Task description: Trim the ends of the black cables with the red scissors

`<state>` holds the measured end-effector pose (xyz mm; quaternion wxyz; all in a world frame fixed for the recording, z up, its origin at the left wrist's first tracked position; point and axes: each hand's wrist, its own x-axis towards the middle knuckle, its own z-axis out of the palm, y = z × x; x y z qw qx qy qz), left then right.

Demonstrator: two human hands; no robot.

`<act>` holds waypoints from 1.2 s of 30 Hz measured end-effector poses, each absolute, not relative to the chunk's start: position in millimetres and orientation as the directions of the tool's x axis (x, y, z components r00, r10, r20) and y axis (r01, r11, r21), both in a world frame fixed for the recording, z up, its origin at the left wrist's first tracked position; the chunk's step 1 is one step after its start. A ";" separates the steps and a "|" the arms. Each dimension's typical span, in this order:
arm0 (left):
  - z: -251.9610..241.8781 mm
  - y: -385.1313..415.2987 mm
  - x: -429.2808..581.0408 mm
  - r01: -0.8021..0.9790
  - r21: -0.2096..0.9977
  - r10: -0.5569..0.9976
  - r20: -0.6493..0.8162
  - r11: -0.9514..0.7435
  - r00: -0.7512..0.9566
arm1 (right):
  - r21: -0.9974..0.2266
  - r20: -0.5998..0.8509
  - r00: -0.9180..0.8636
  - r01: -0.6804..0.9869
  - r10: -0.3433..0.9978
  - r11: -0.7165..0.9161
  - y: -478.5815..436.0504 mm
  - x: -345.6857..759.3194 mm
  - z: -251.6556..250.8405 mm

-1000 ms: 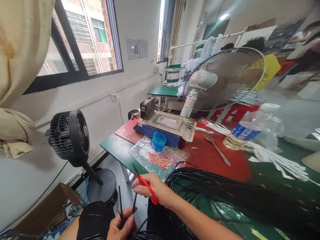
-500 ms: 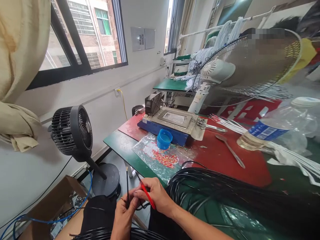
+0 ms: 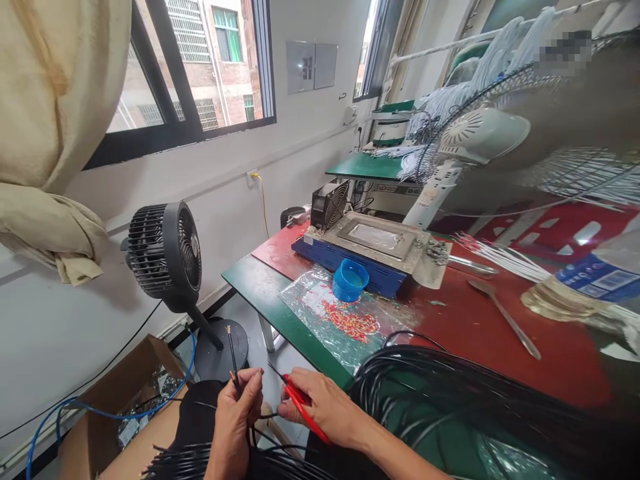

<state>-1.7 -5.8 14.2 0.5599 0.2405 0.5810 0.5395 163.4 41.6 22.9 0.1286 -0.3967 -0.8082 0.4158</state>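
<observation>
My left hand (image 3: 235, 417) is closed on a black cable (image 3: 233, 353), whose upright end shows bare, light-coloured wire tips. A second stripped end pokes out beside the fingers. My right hand (image 3: 320, 403), a short way to the right, grips a red-handled hand tool (image 3: 306, 408) with a thin, dark pointed tip angled up and left; its exact kind is not clear. A loop of black cable runs between the hands, close below the right fingers. Across my lap lies a bundle of cut black cables (image 3: 175, 460), partly hidden by my left forearm.
On the table are a large coil of black cable (image 3: 400, 363), a plastic sheet of small red and yellow pieces (image 3: 350, 320), a blue cup (image 3: 351, 280), a blue heated-looking unit (image 3: 345, 267), a spoon (image 3: 510, 323) and a bottle (image 3: 595, 283). A black fan (image 3: 175, 257) stands left.
My hands have moved apart; before, they met at the cable. The right hand with the red-handled tool is now separated to the right. The view has shifted slightly left.
</observation>
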 end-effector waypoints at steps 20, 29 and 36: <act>16.5 -1.1 -9.9 0.158 0.938 0.915 -0.249 0.309 -0.317 | -0.676 -0.112 -0.625 0.618 0.773 0.402 35.3 159.8 12.7; 20.2 -1.3 -9.8 0.149 0.939 0.922 -0.258 0.309 -0.287 | -0.658 -0.090 -0.627 0.621 0.773 0.427 35.3 159.3 9.6; 15.0 0.2 -11.3 0.159 0.940 0.926 -0.250 0.303 -0.282 | -0.649 -0.118 -0.627 0.636 0.770 0.418 35.8 158.5 11.9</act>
